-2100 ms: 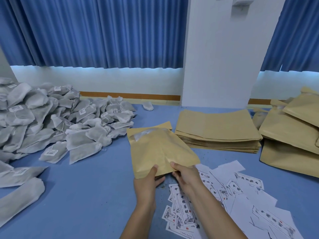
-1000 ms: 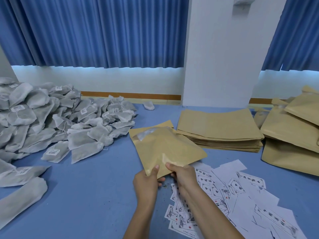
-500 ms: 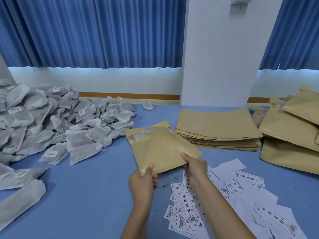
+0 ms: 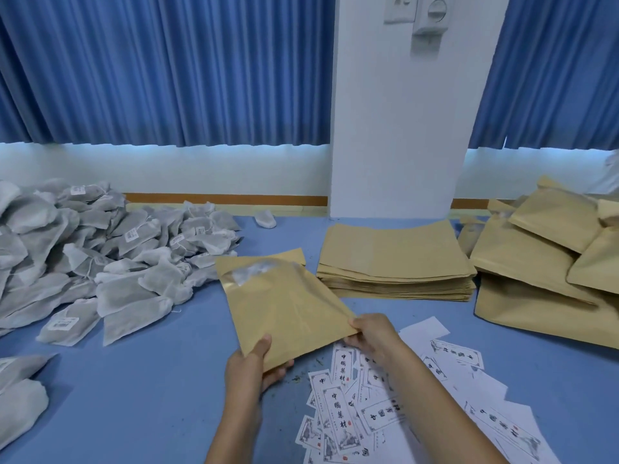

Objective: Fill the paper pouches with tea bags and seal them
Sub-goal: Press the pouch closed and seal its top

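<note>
Head view, right hand (image 4: 375,333) slid along pouch (image 4: 284,306)

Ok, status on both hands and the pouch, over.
Left hand grips pouch at near corner; right hand pinches its right corner. Flap unsealed. Labels on table beneath, nothing blocking.

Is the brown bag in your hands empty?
Not empty: a white tea bag shows at the far mouth of the pouch.

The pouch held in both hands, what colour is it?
The pouch is kraft brown paper; the head view shows it.
</note>
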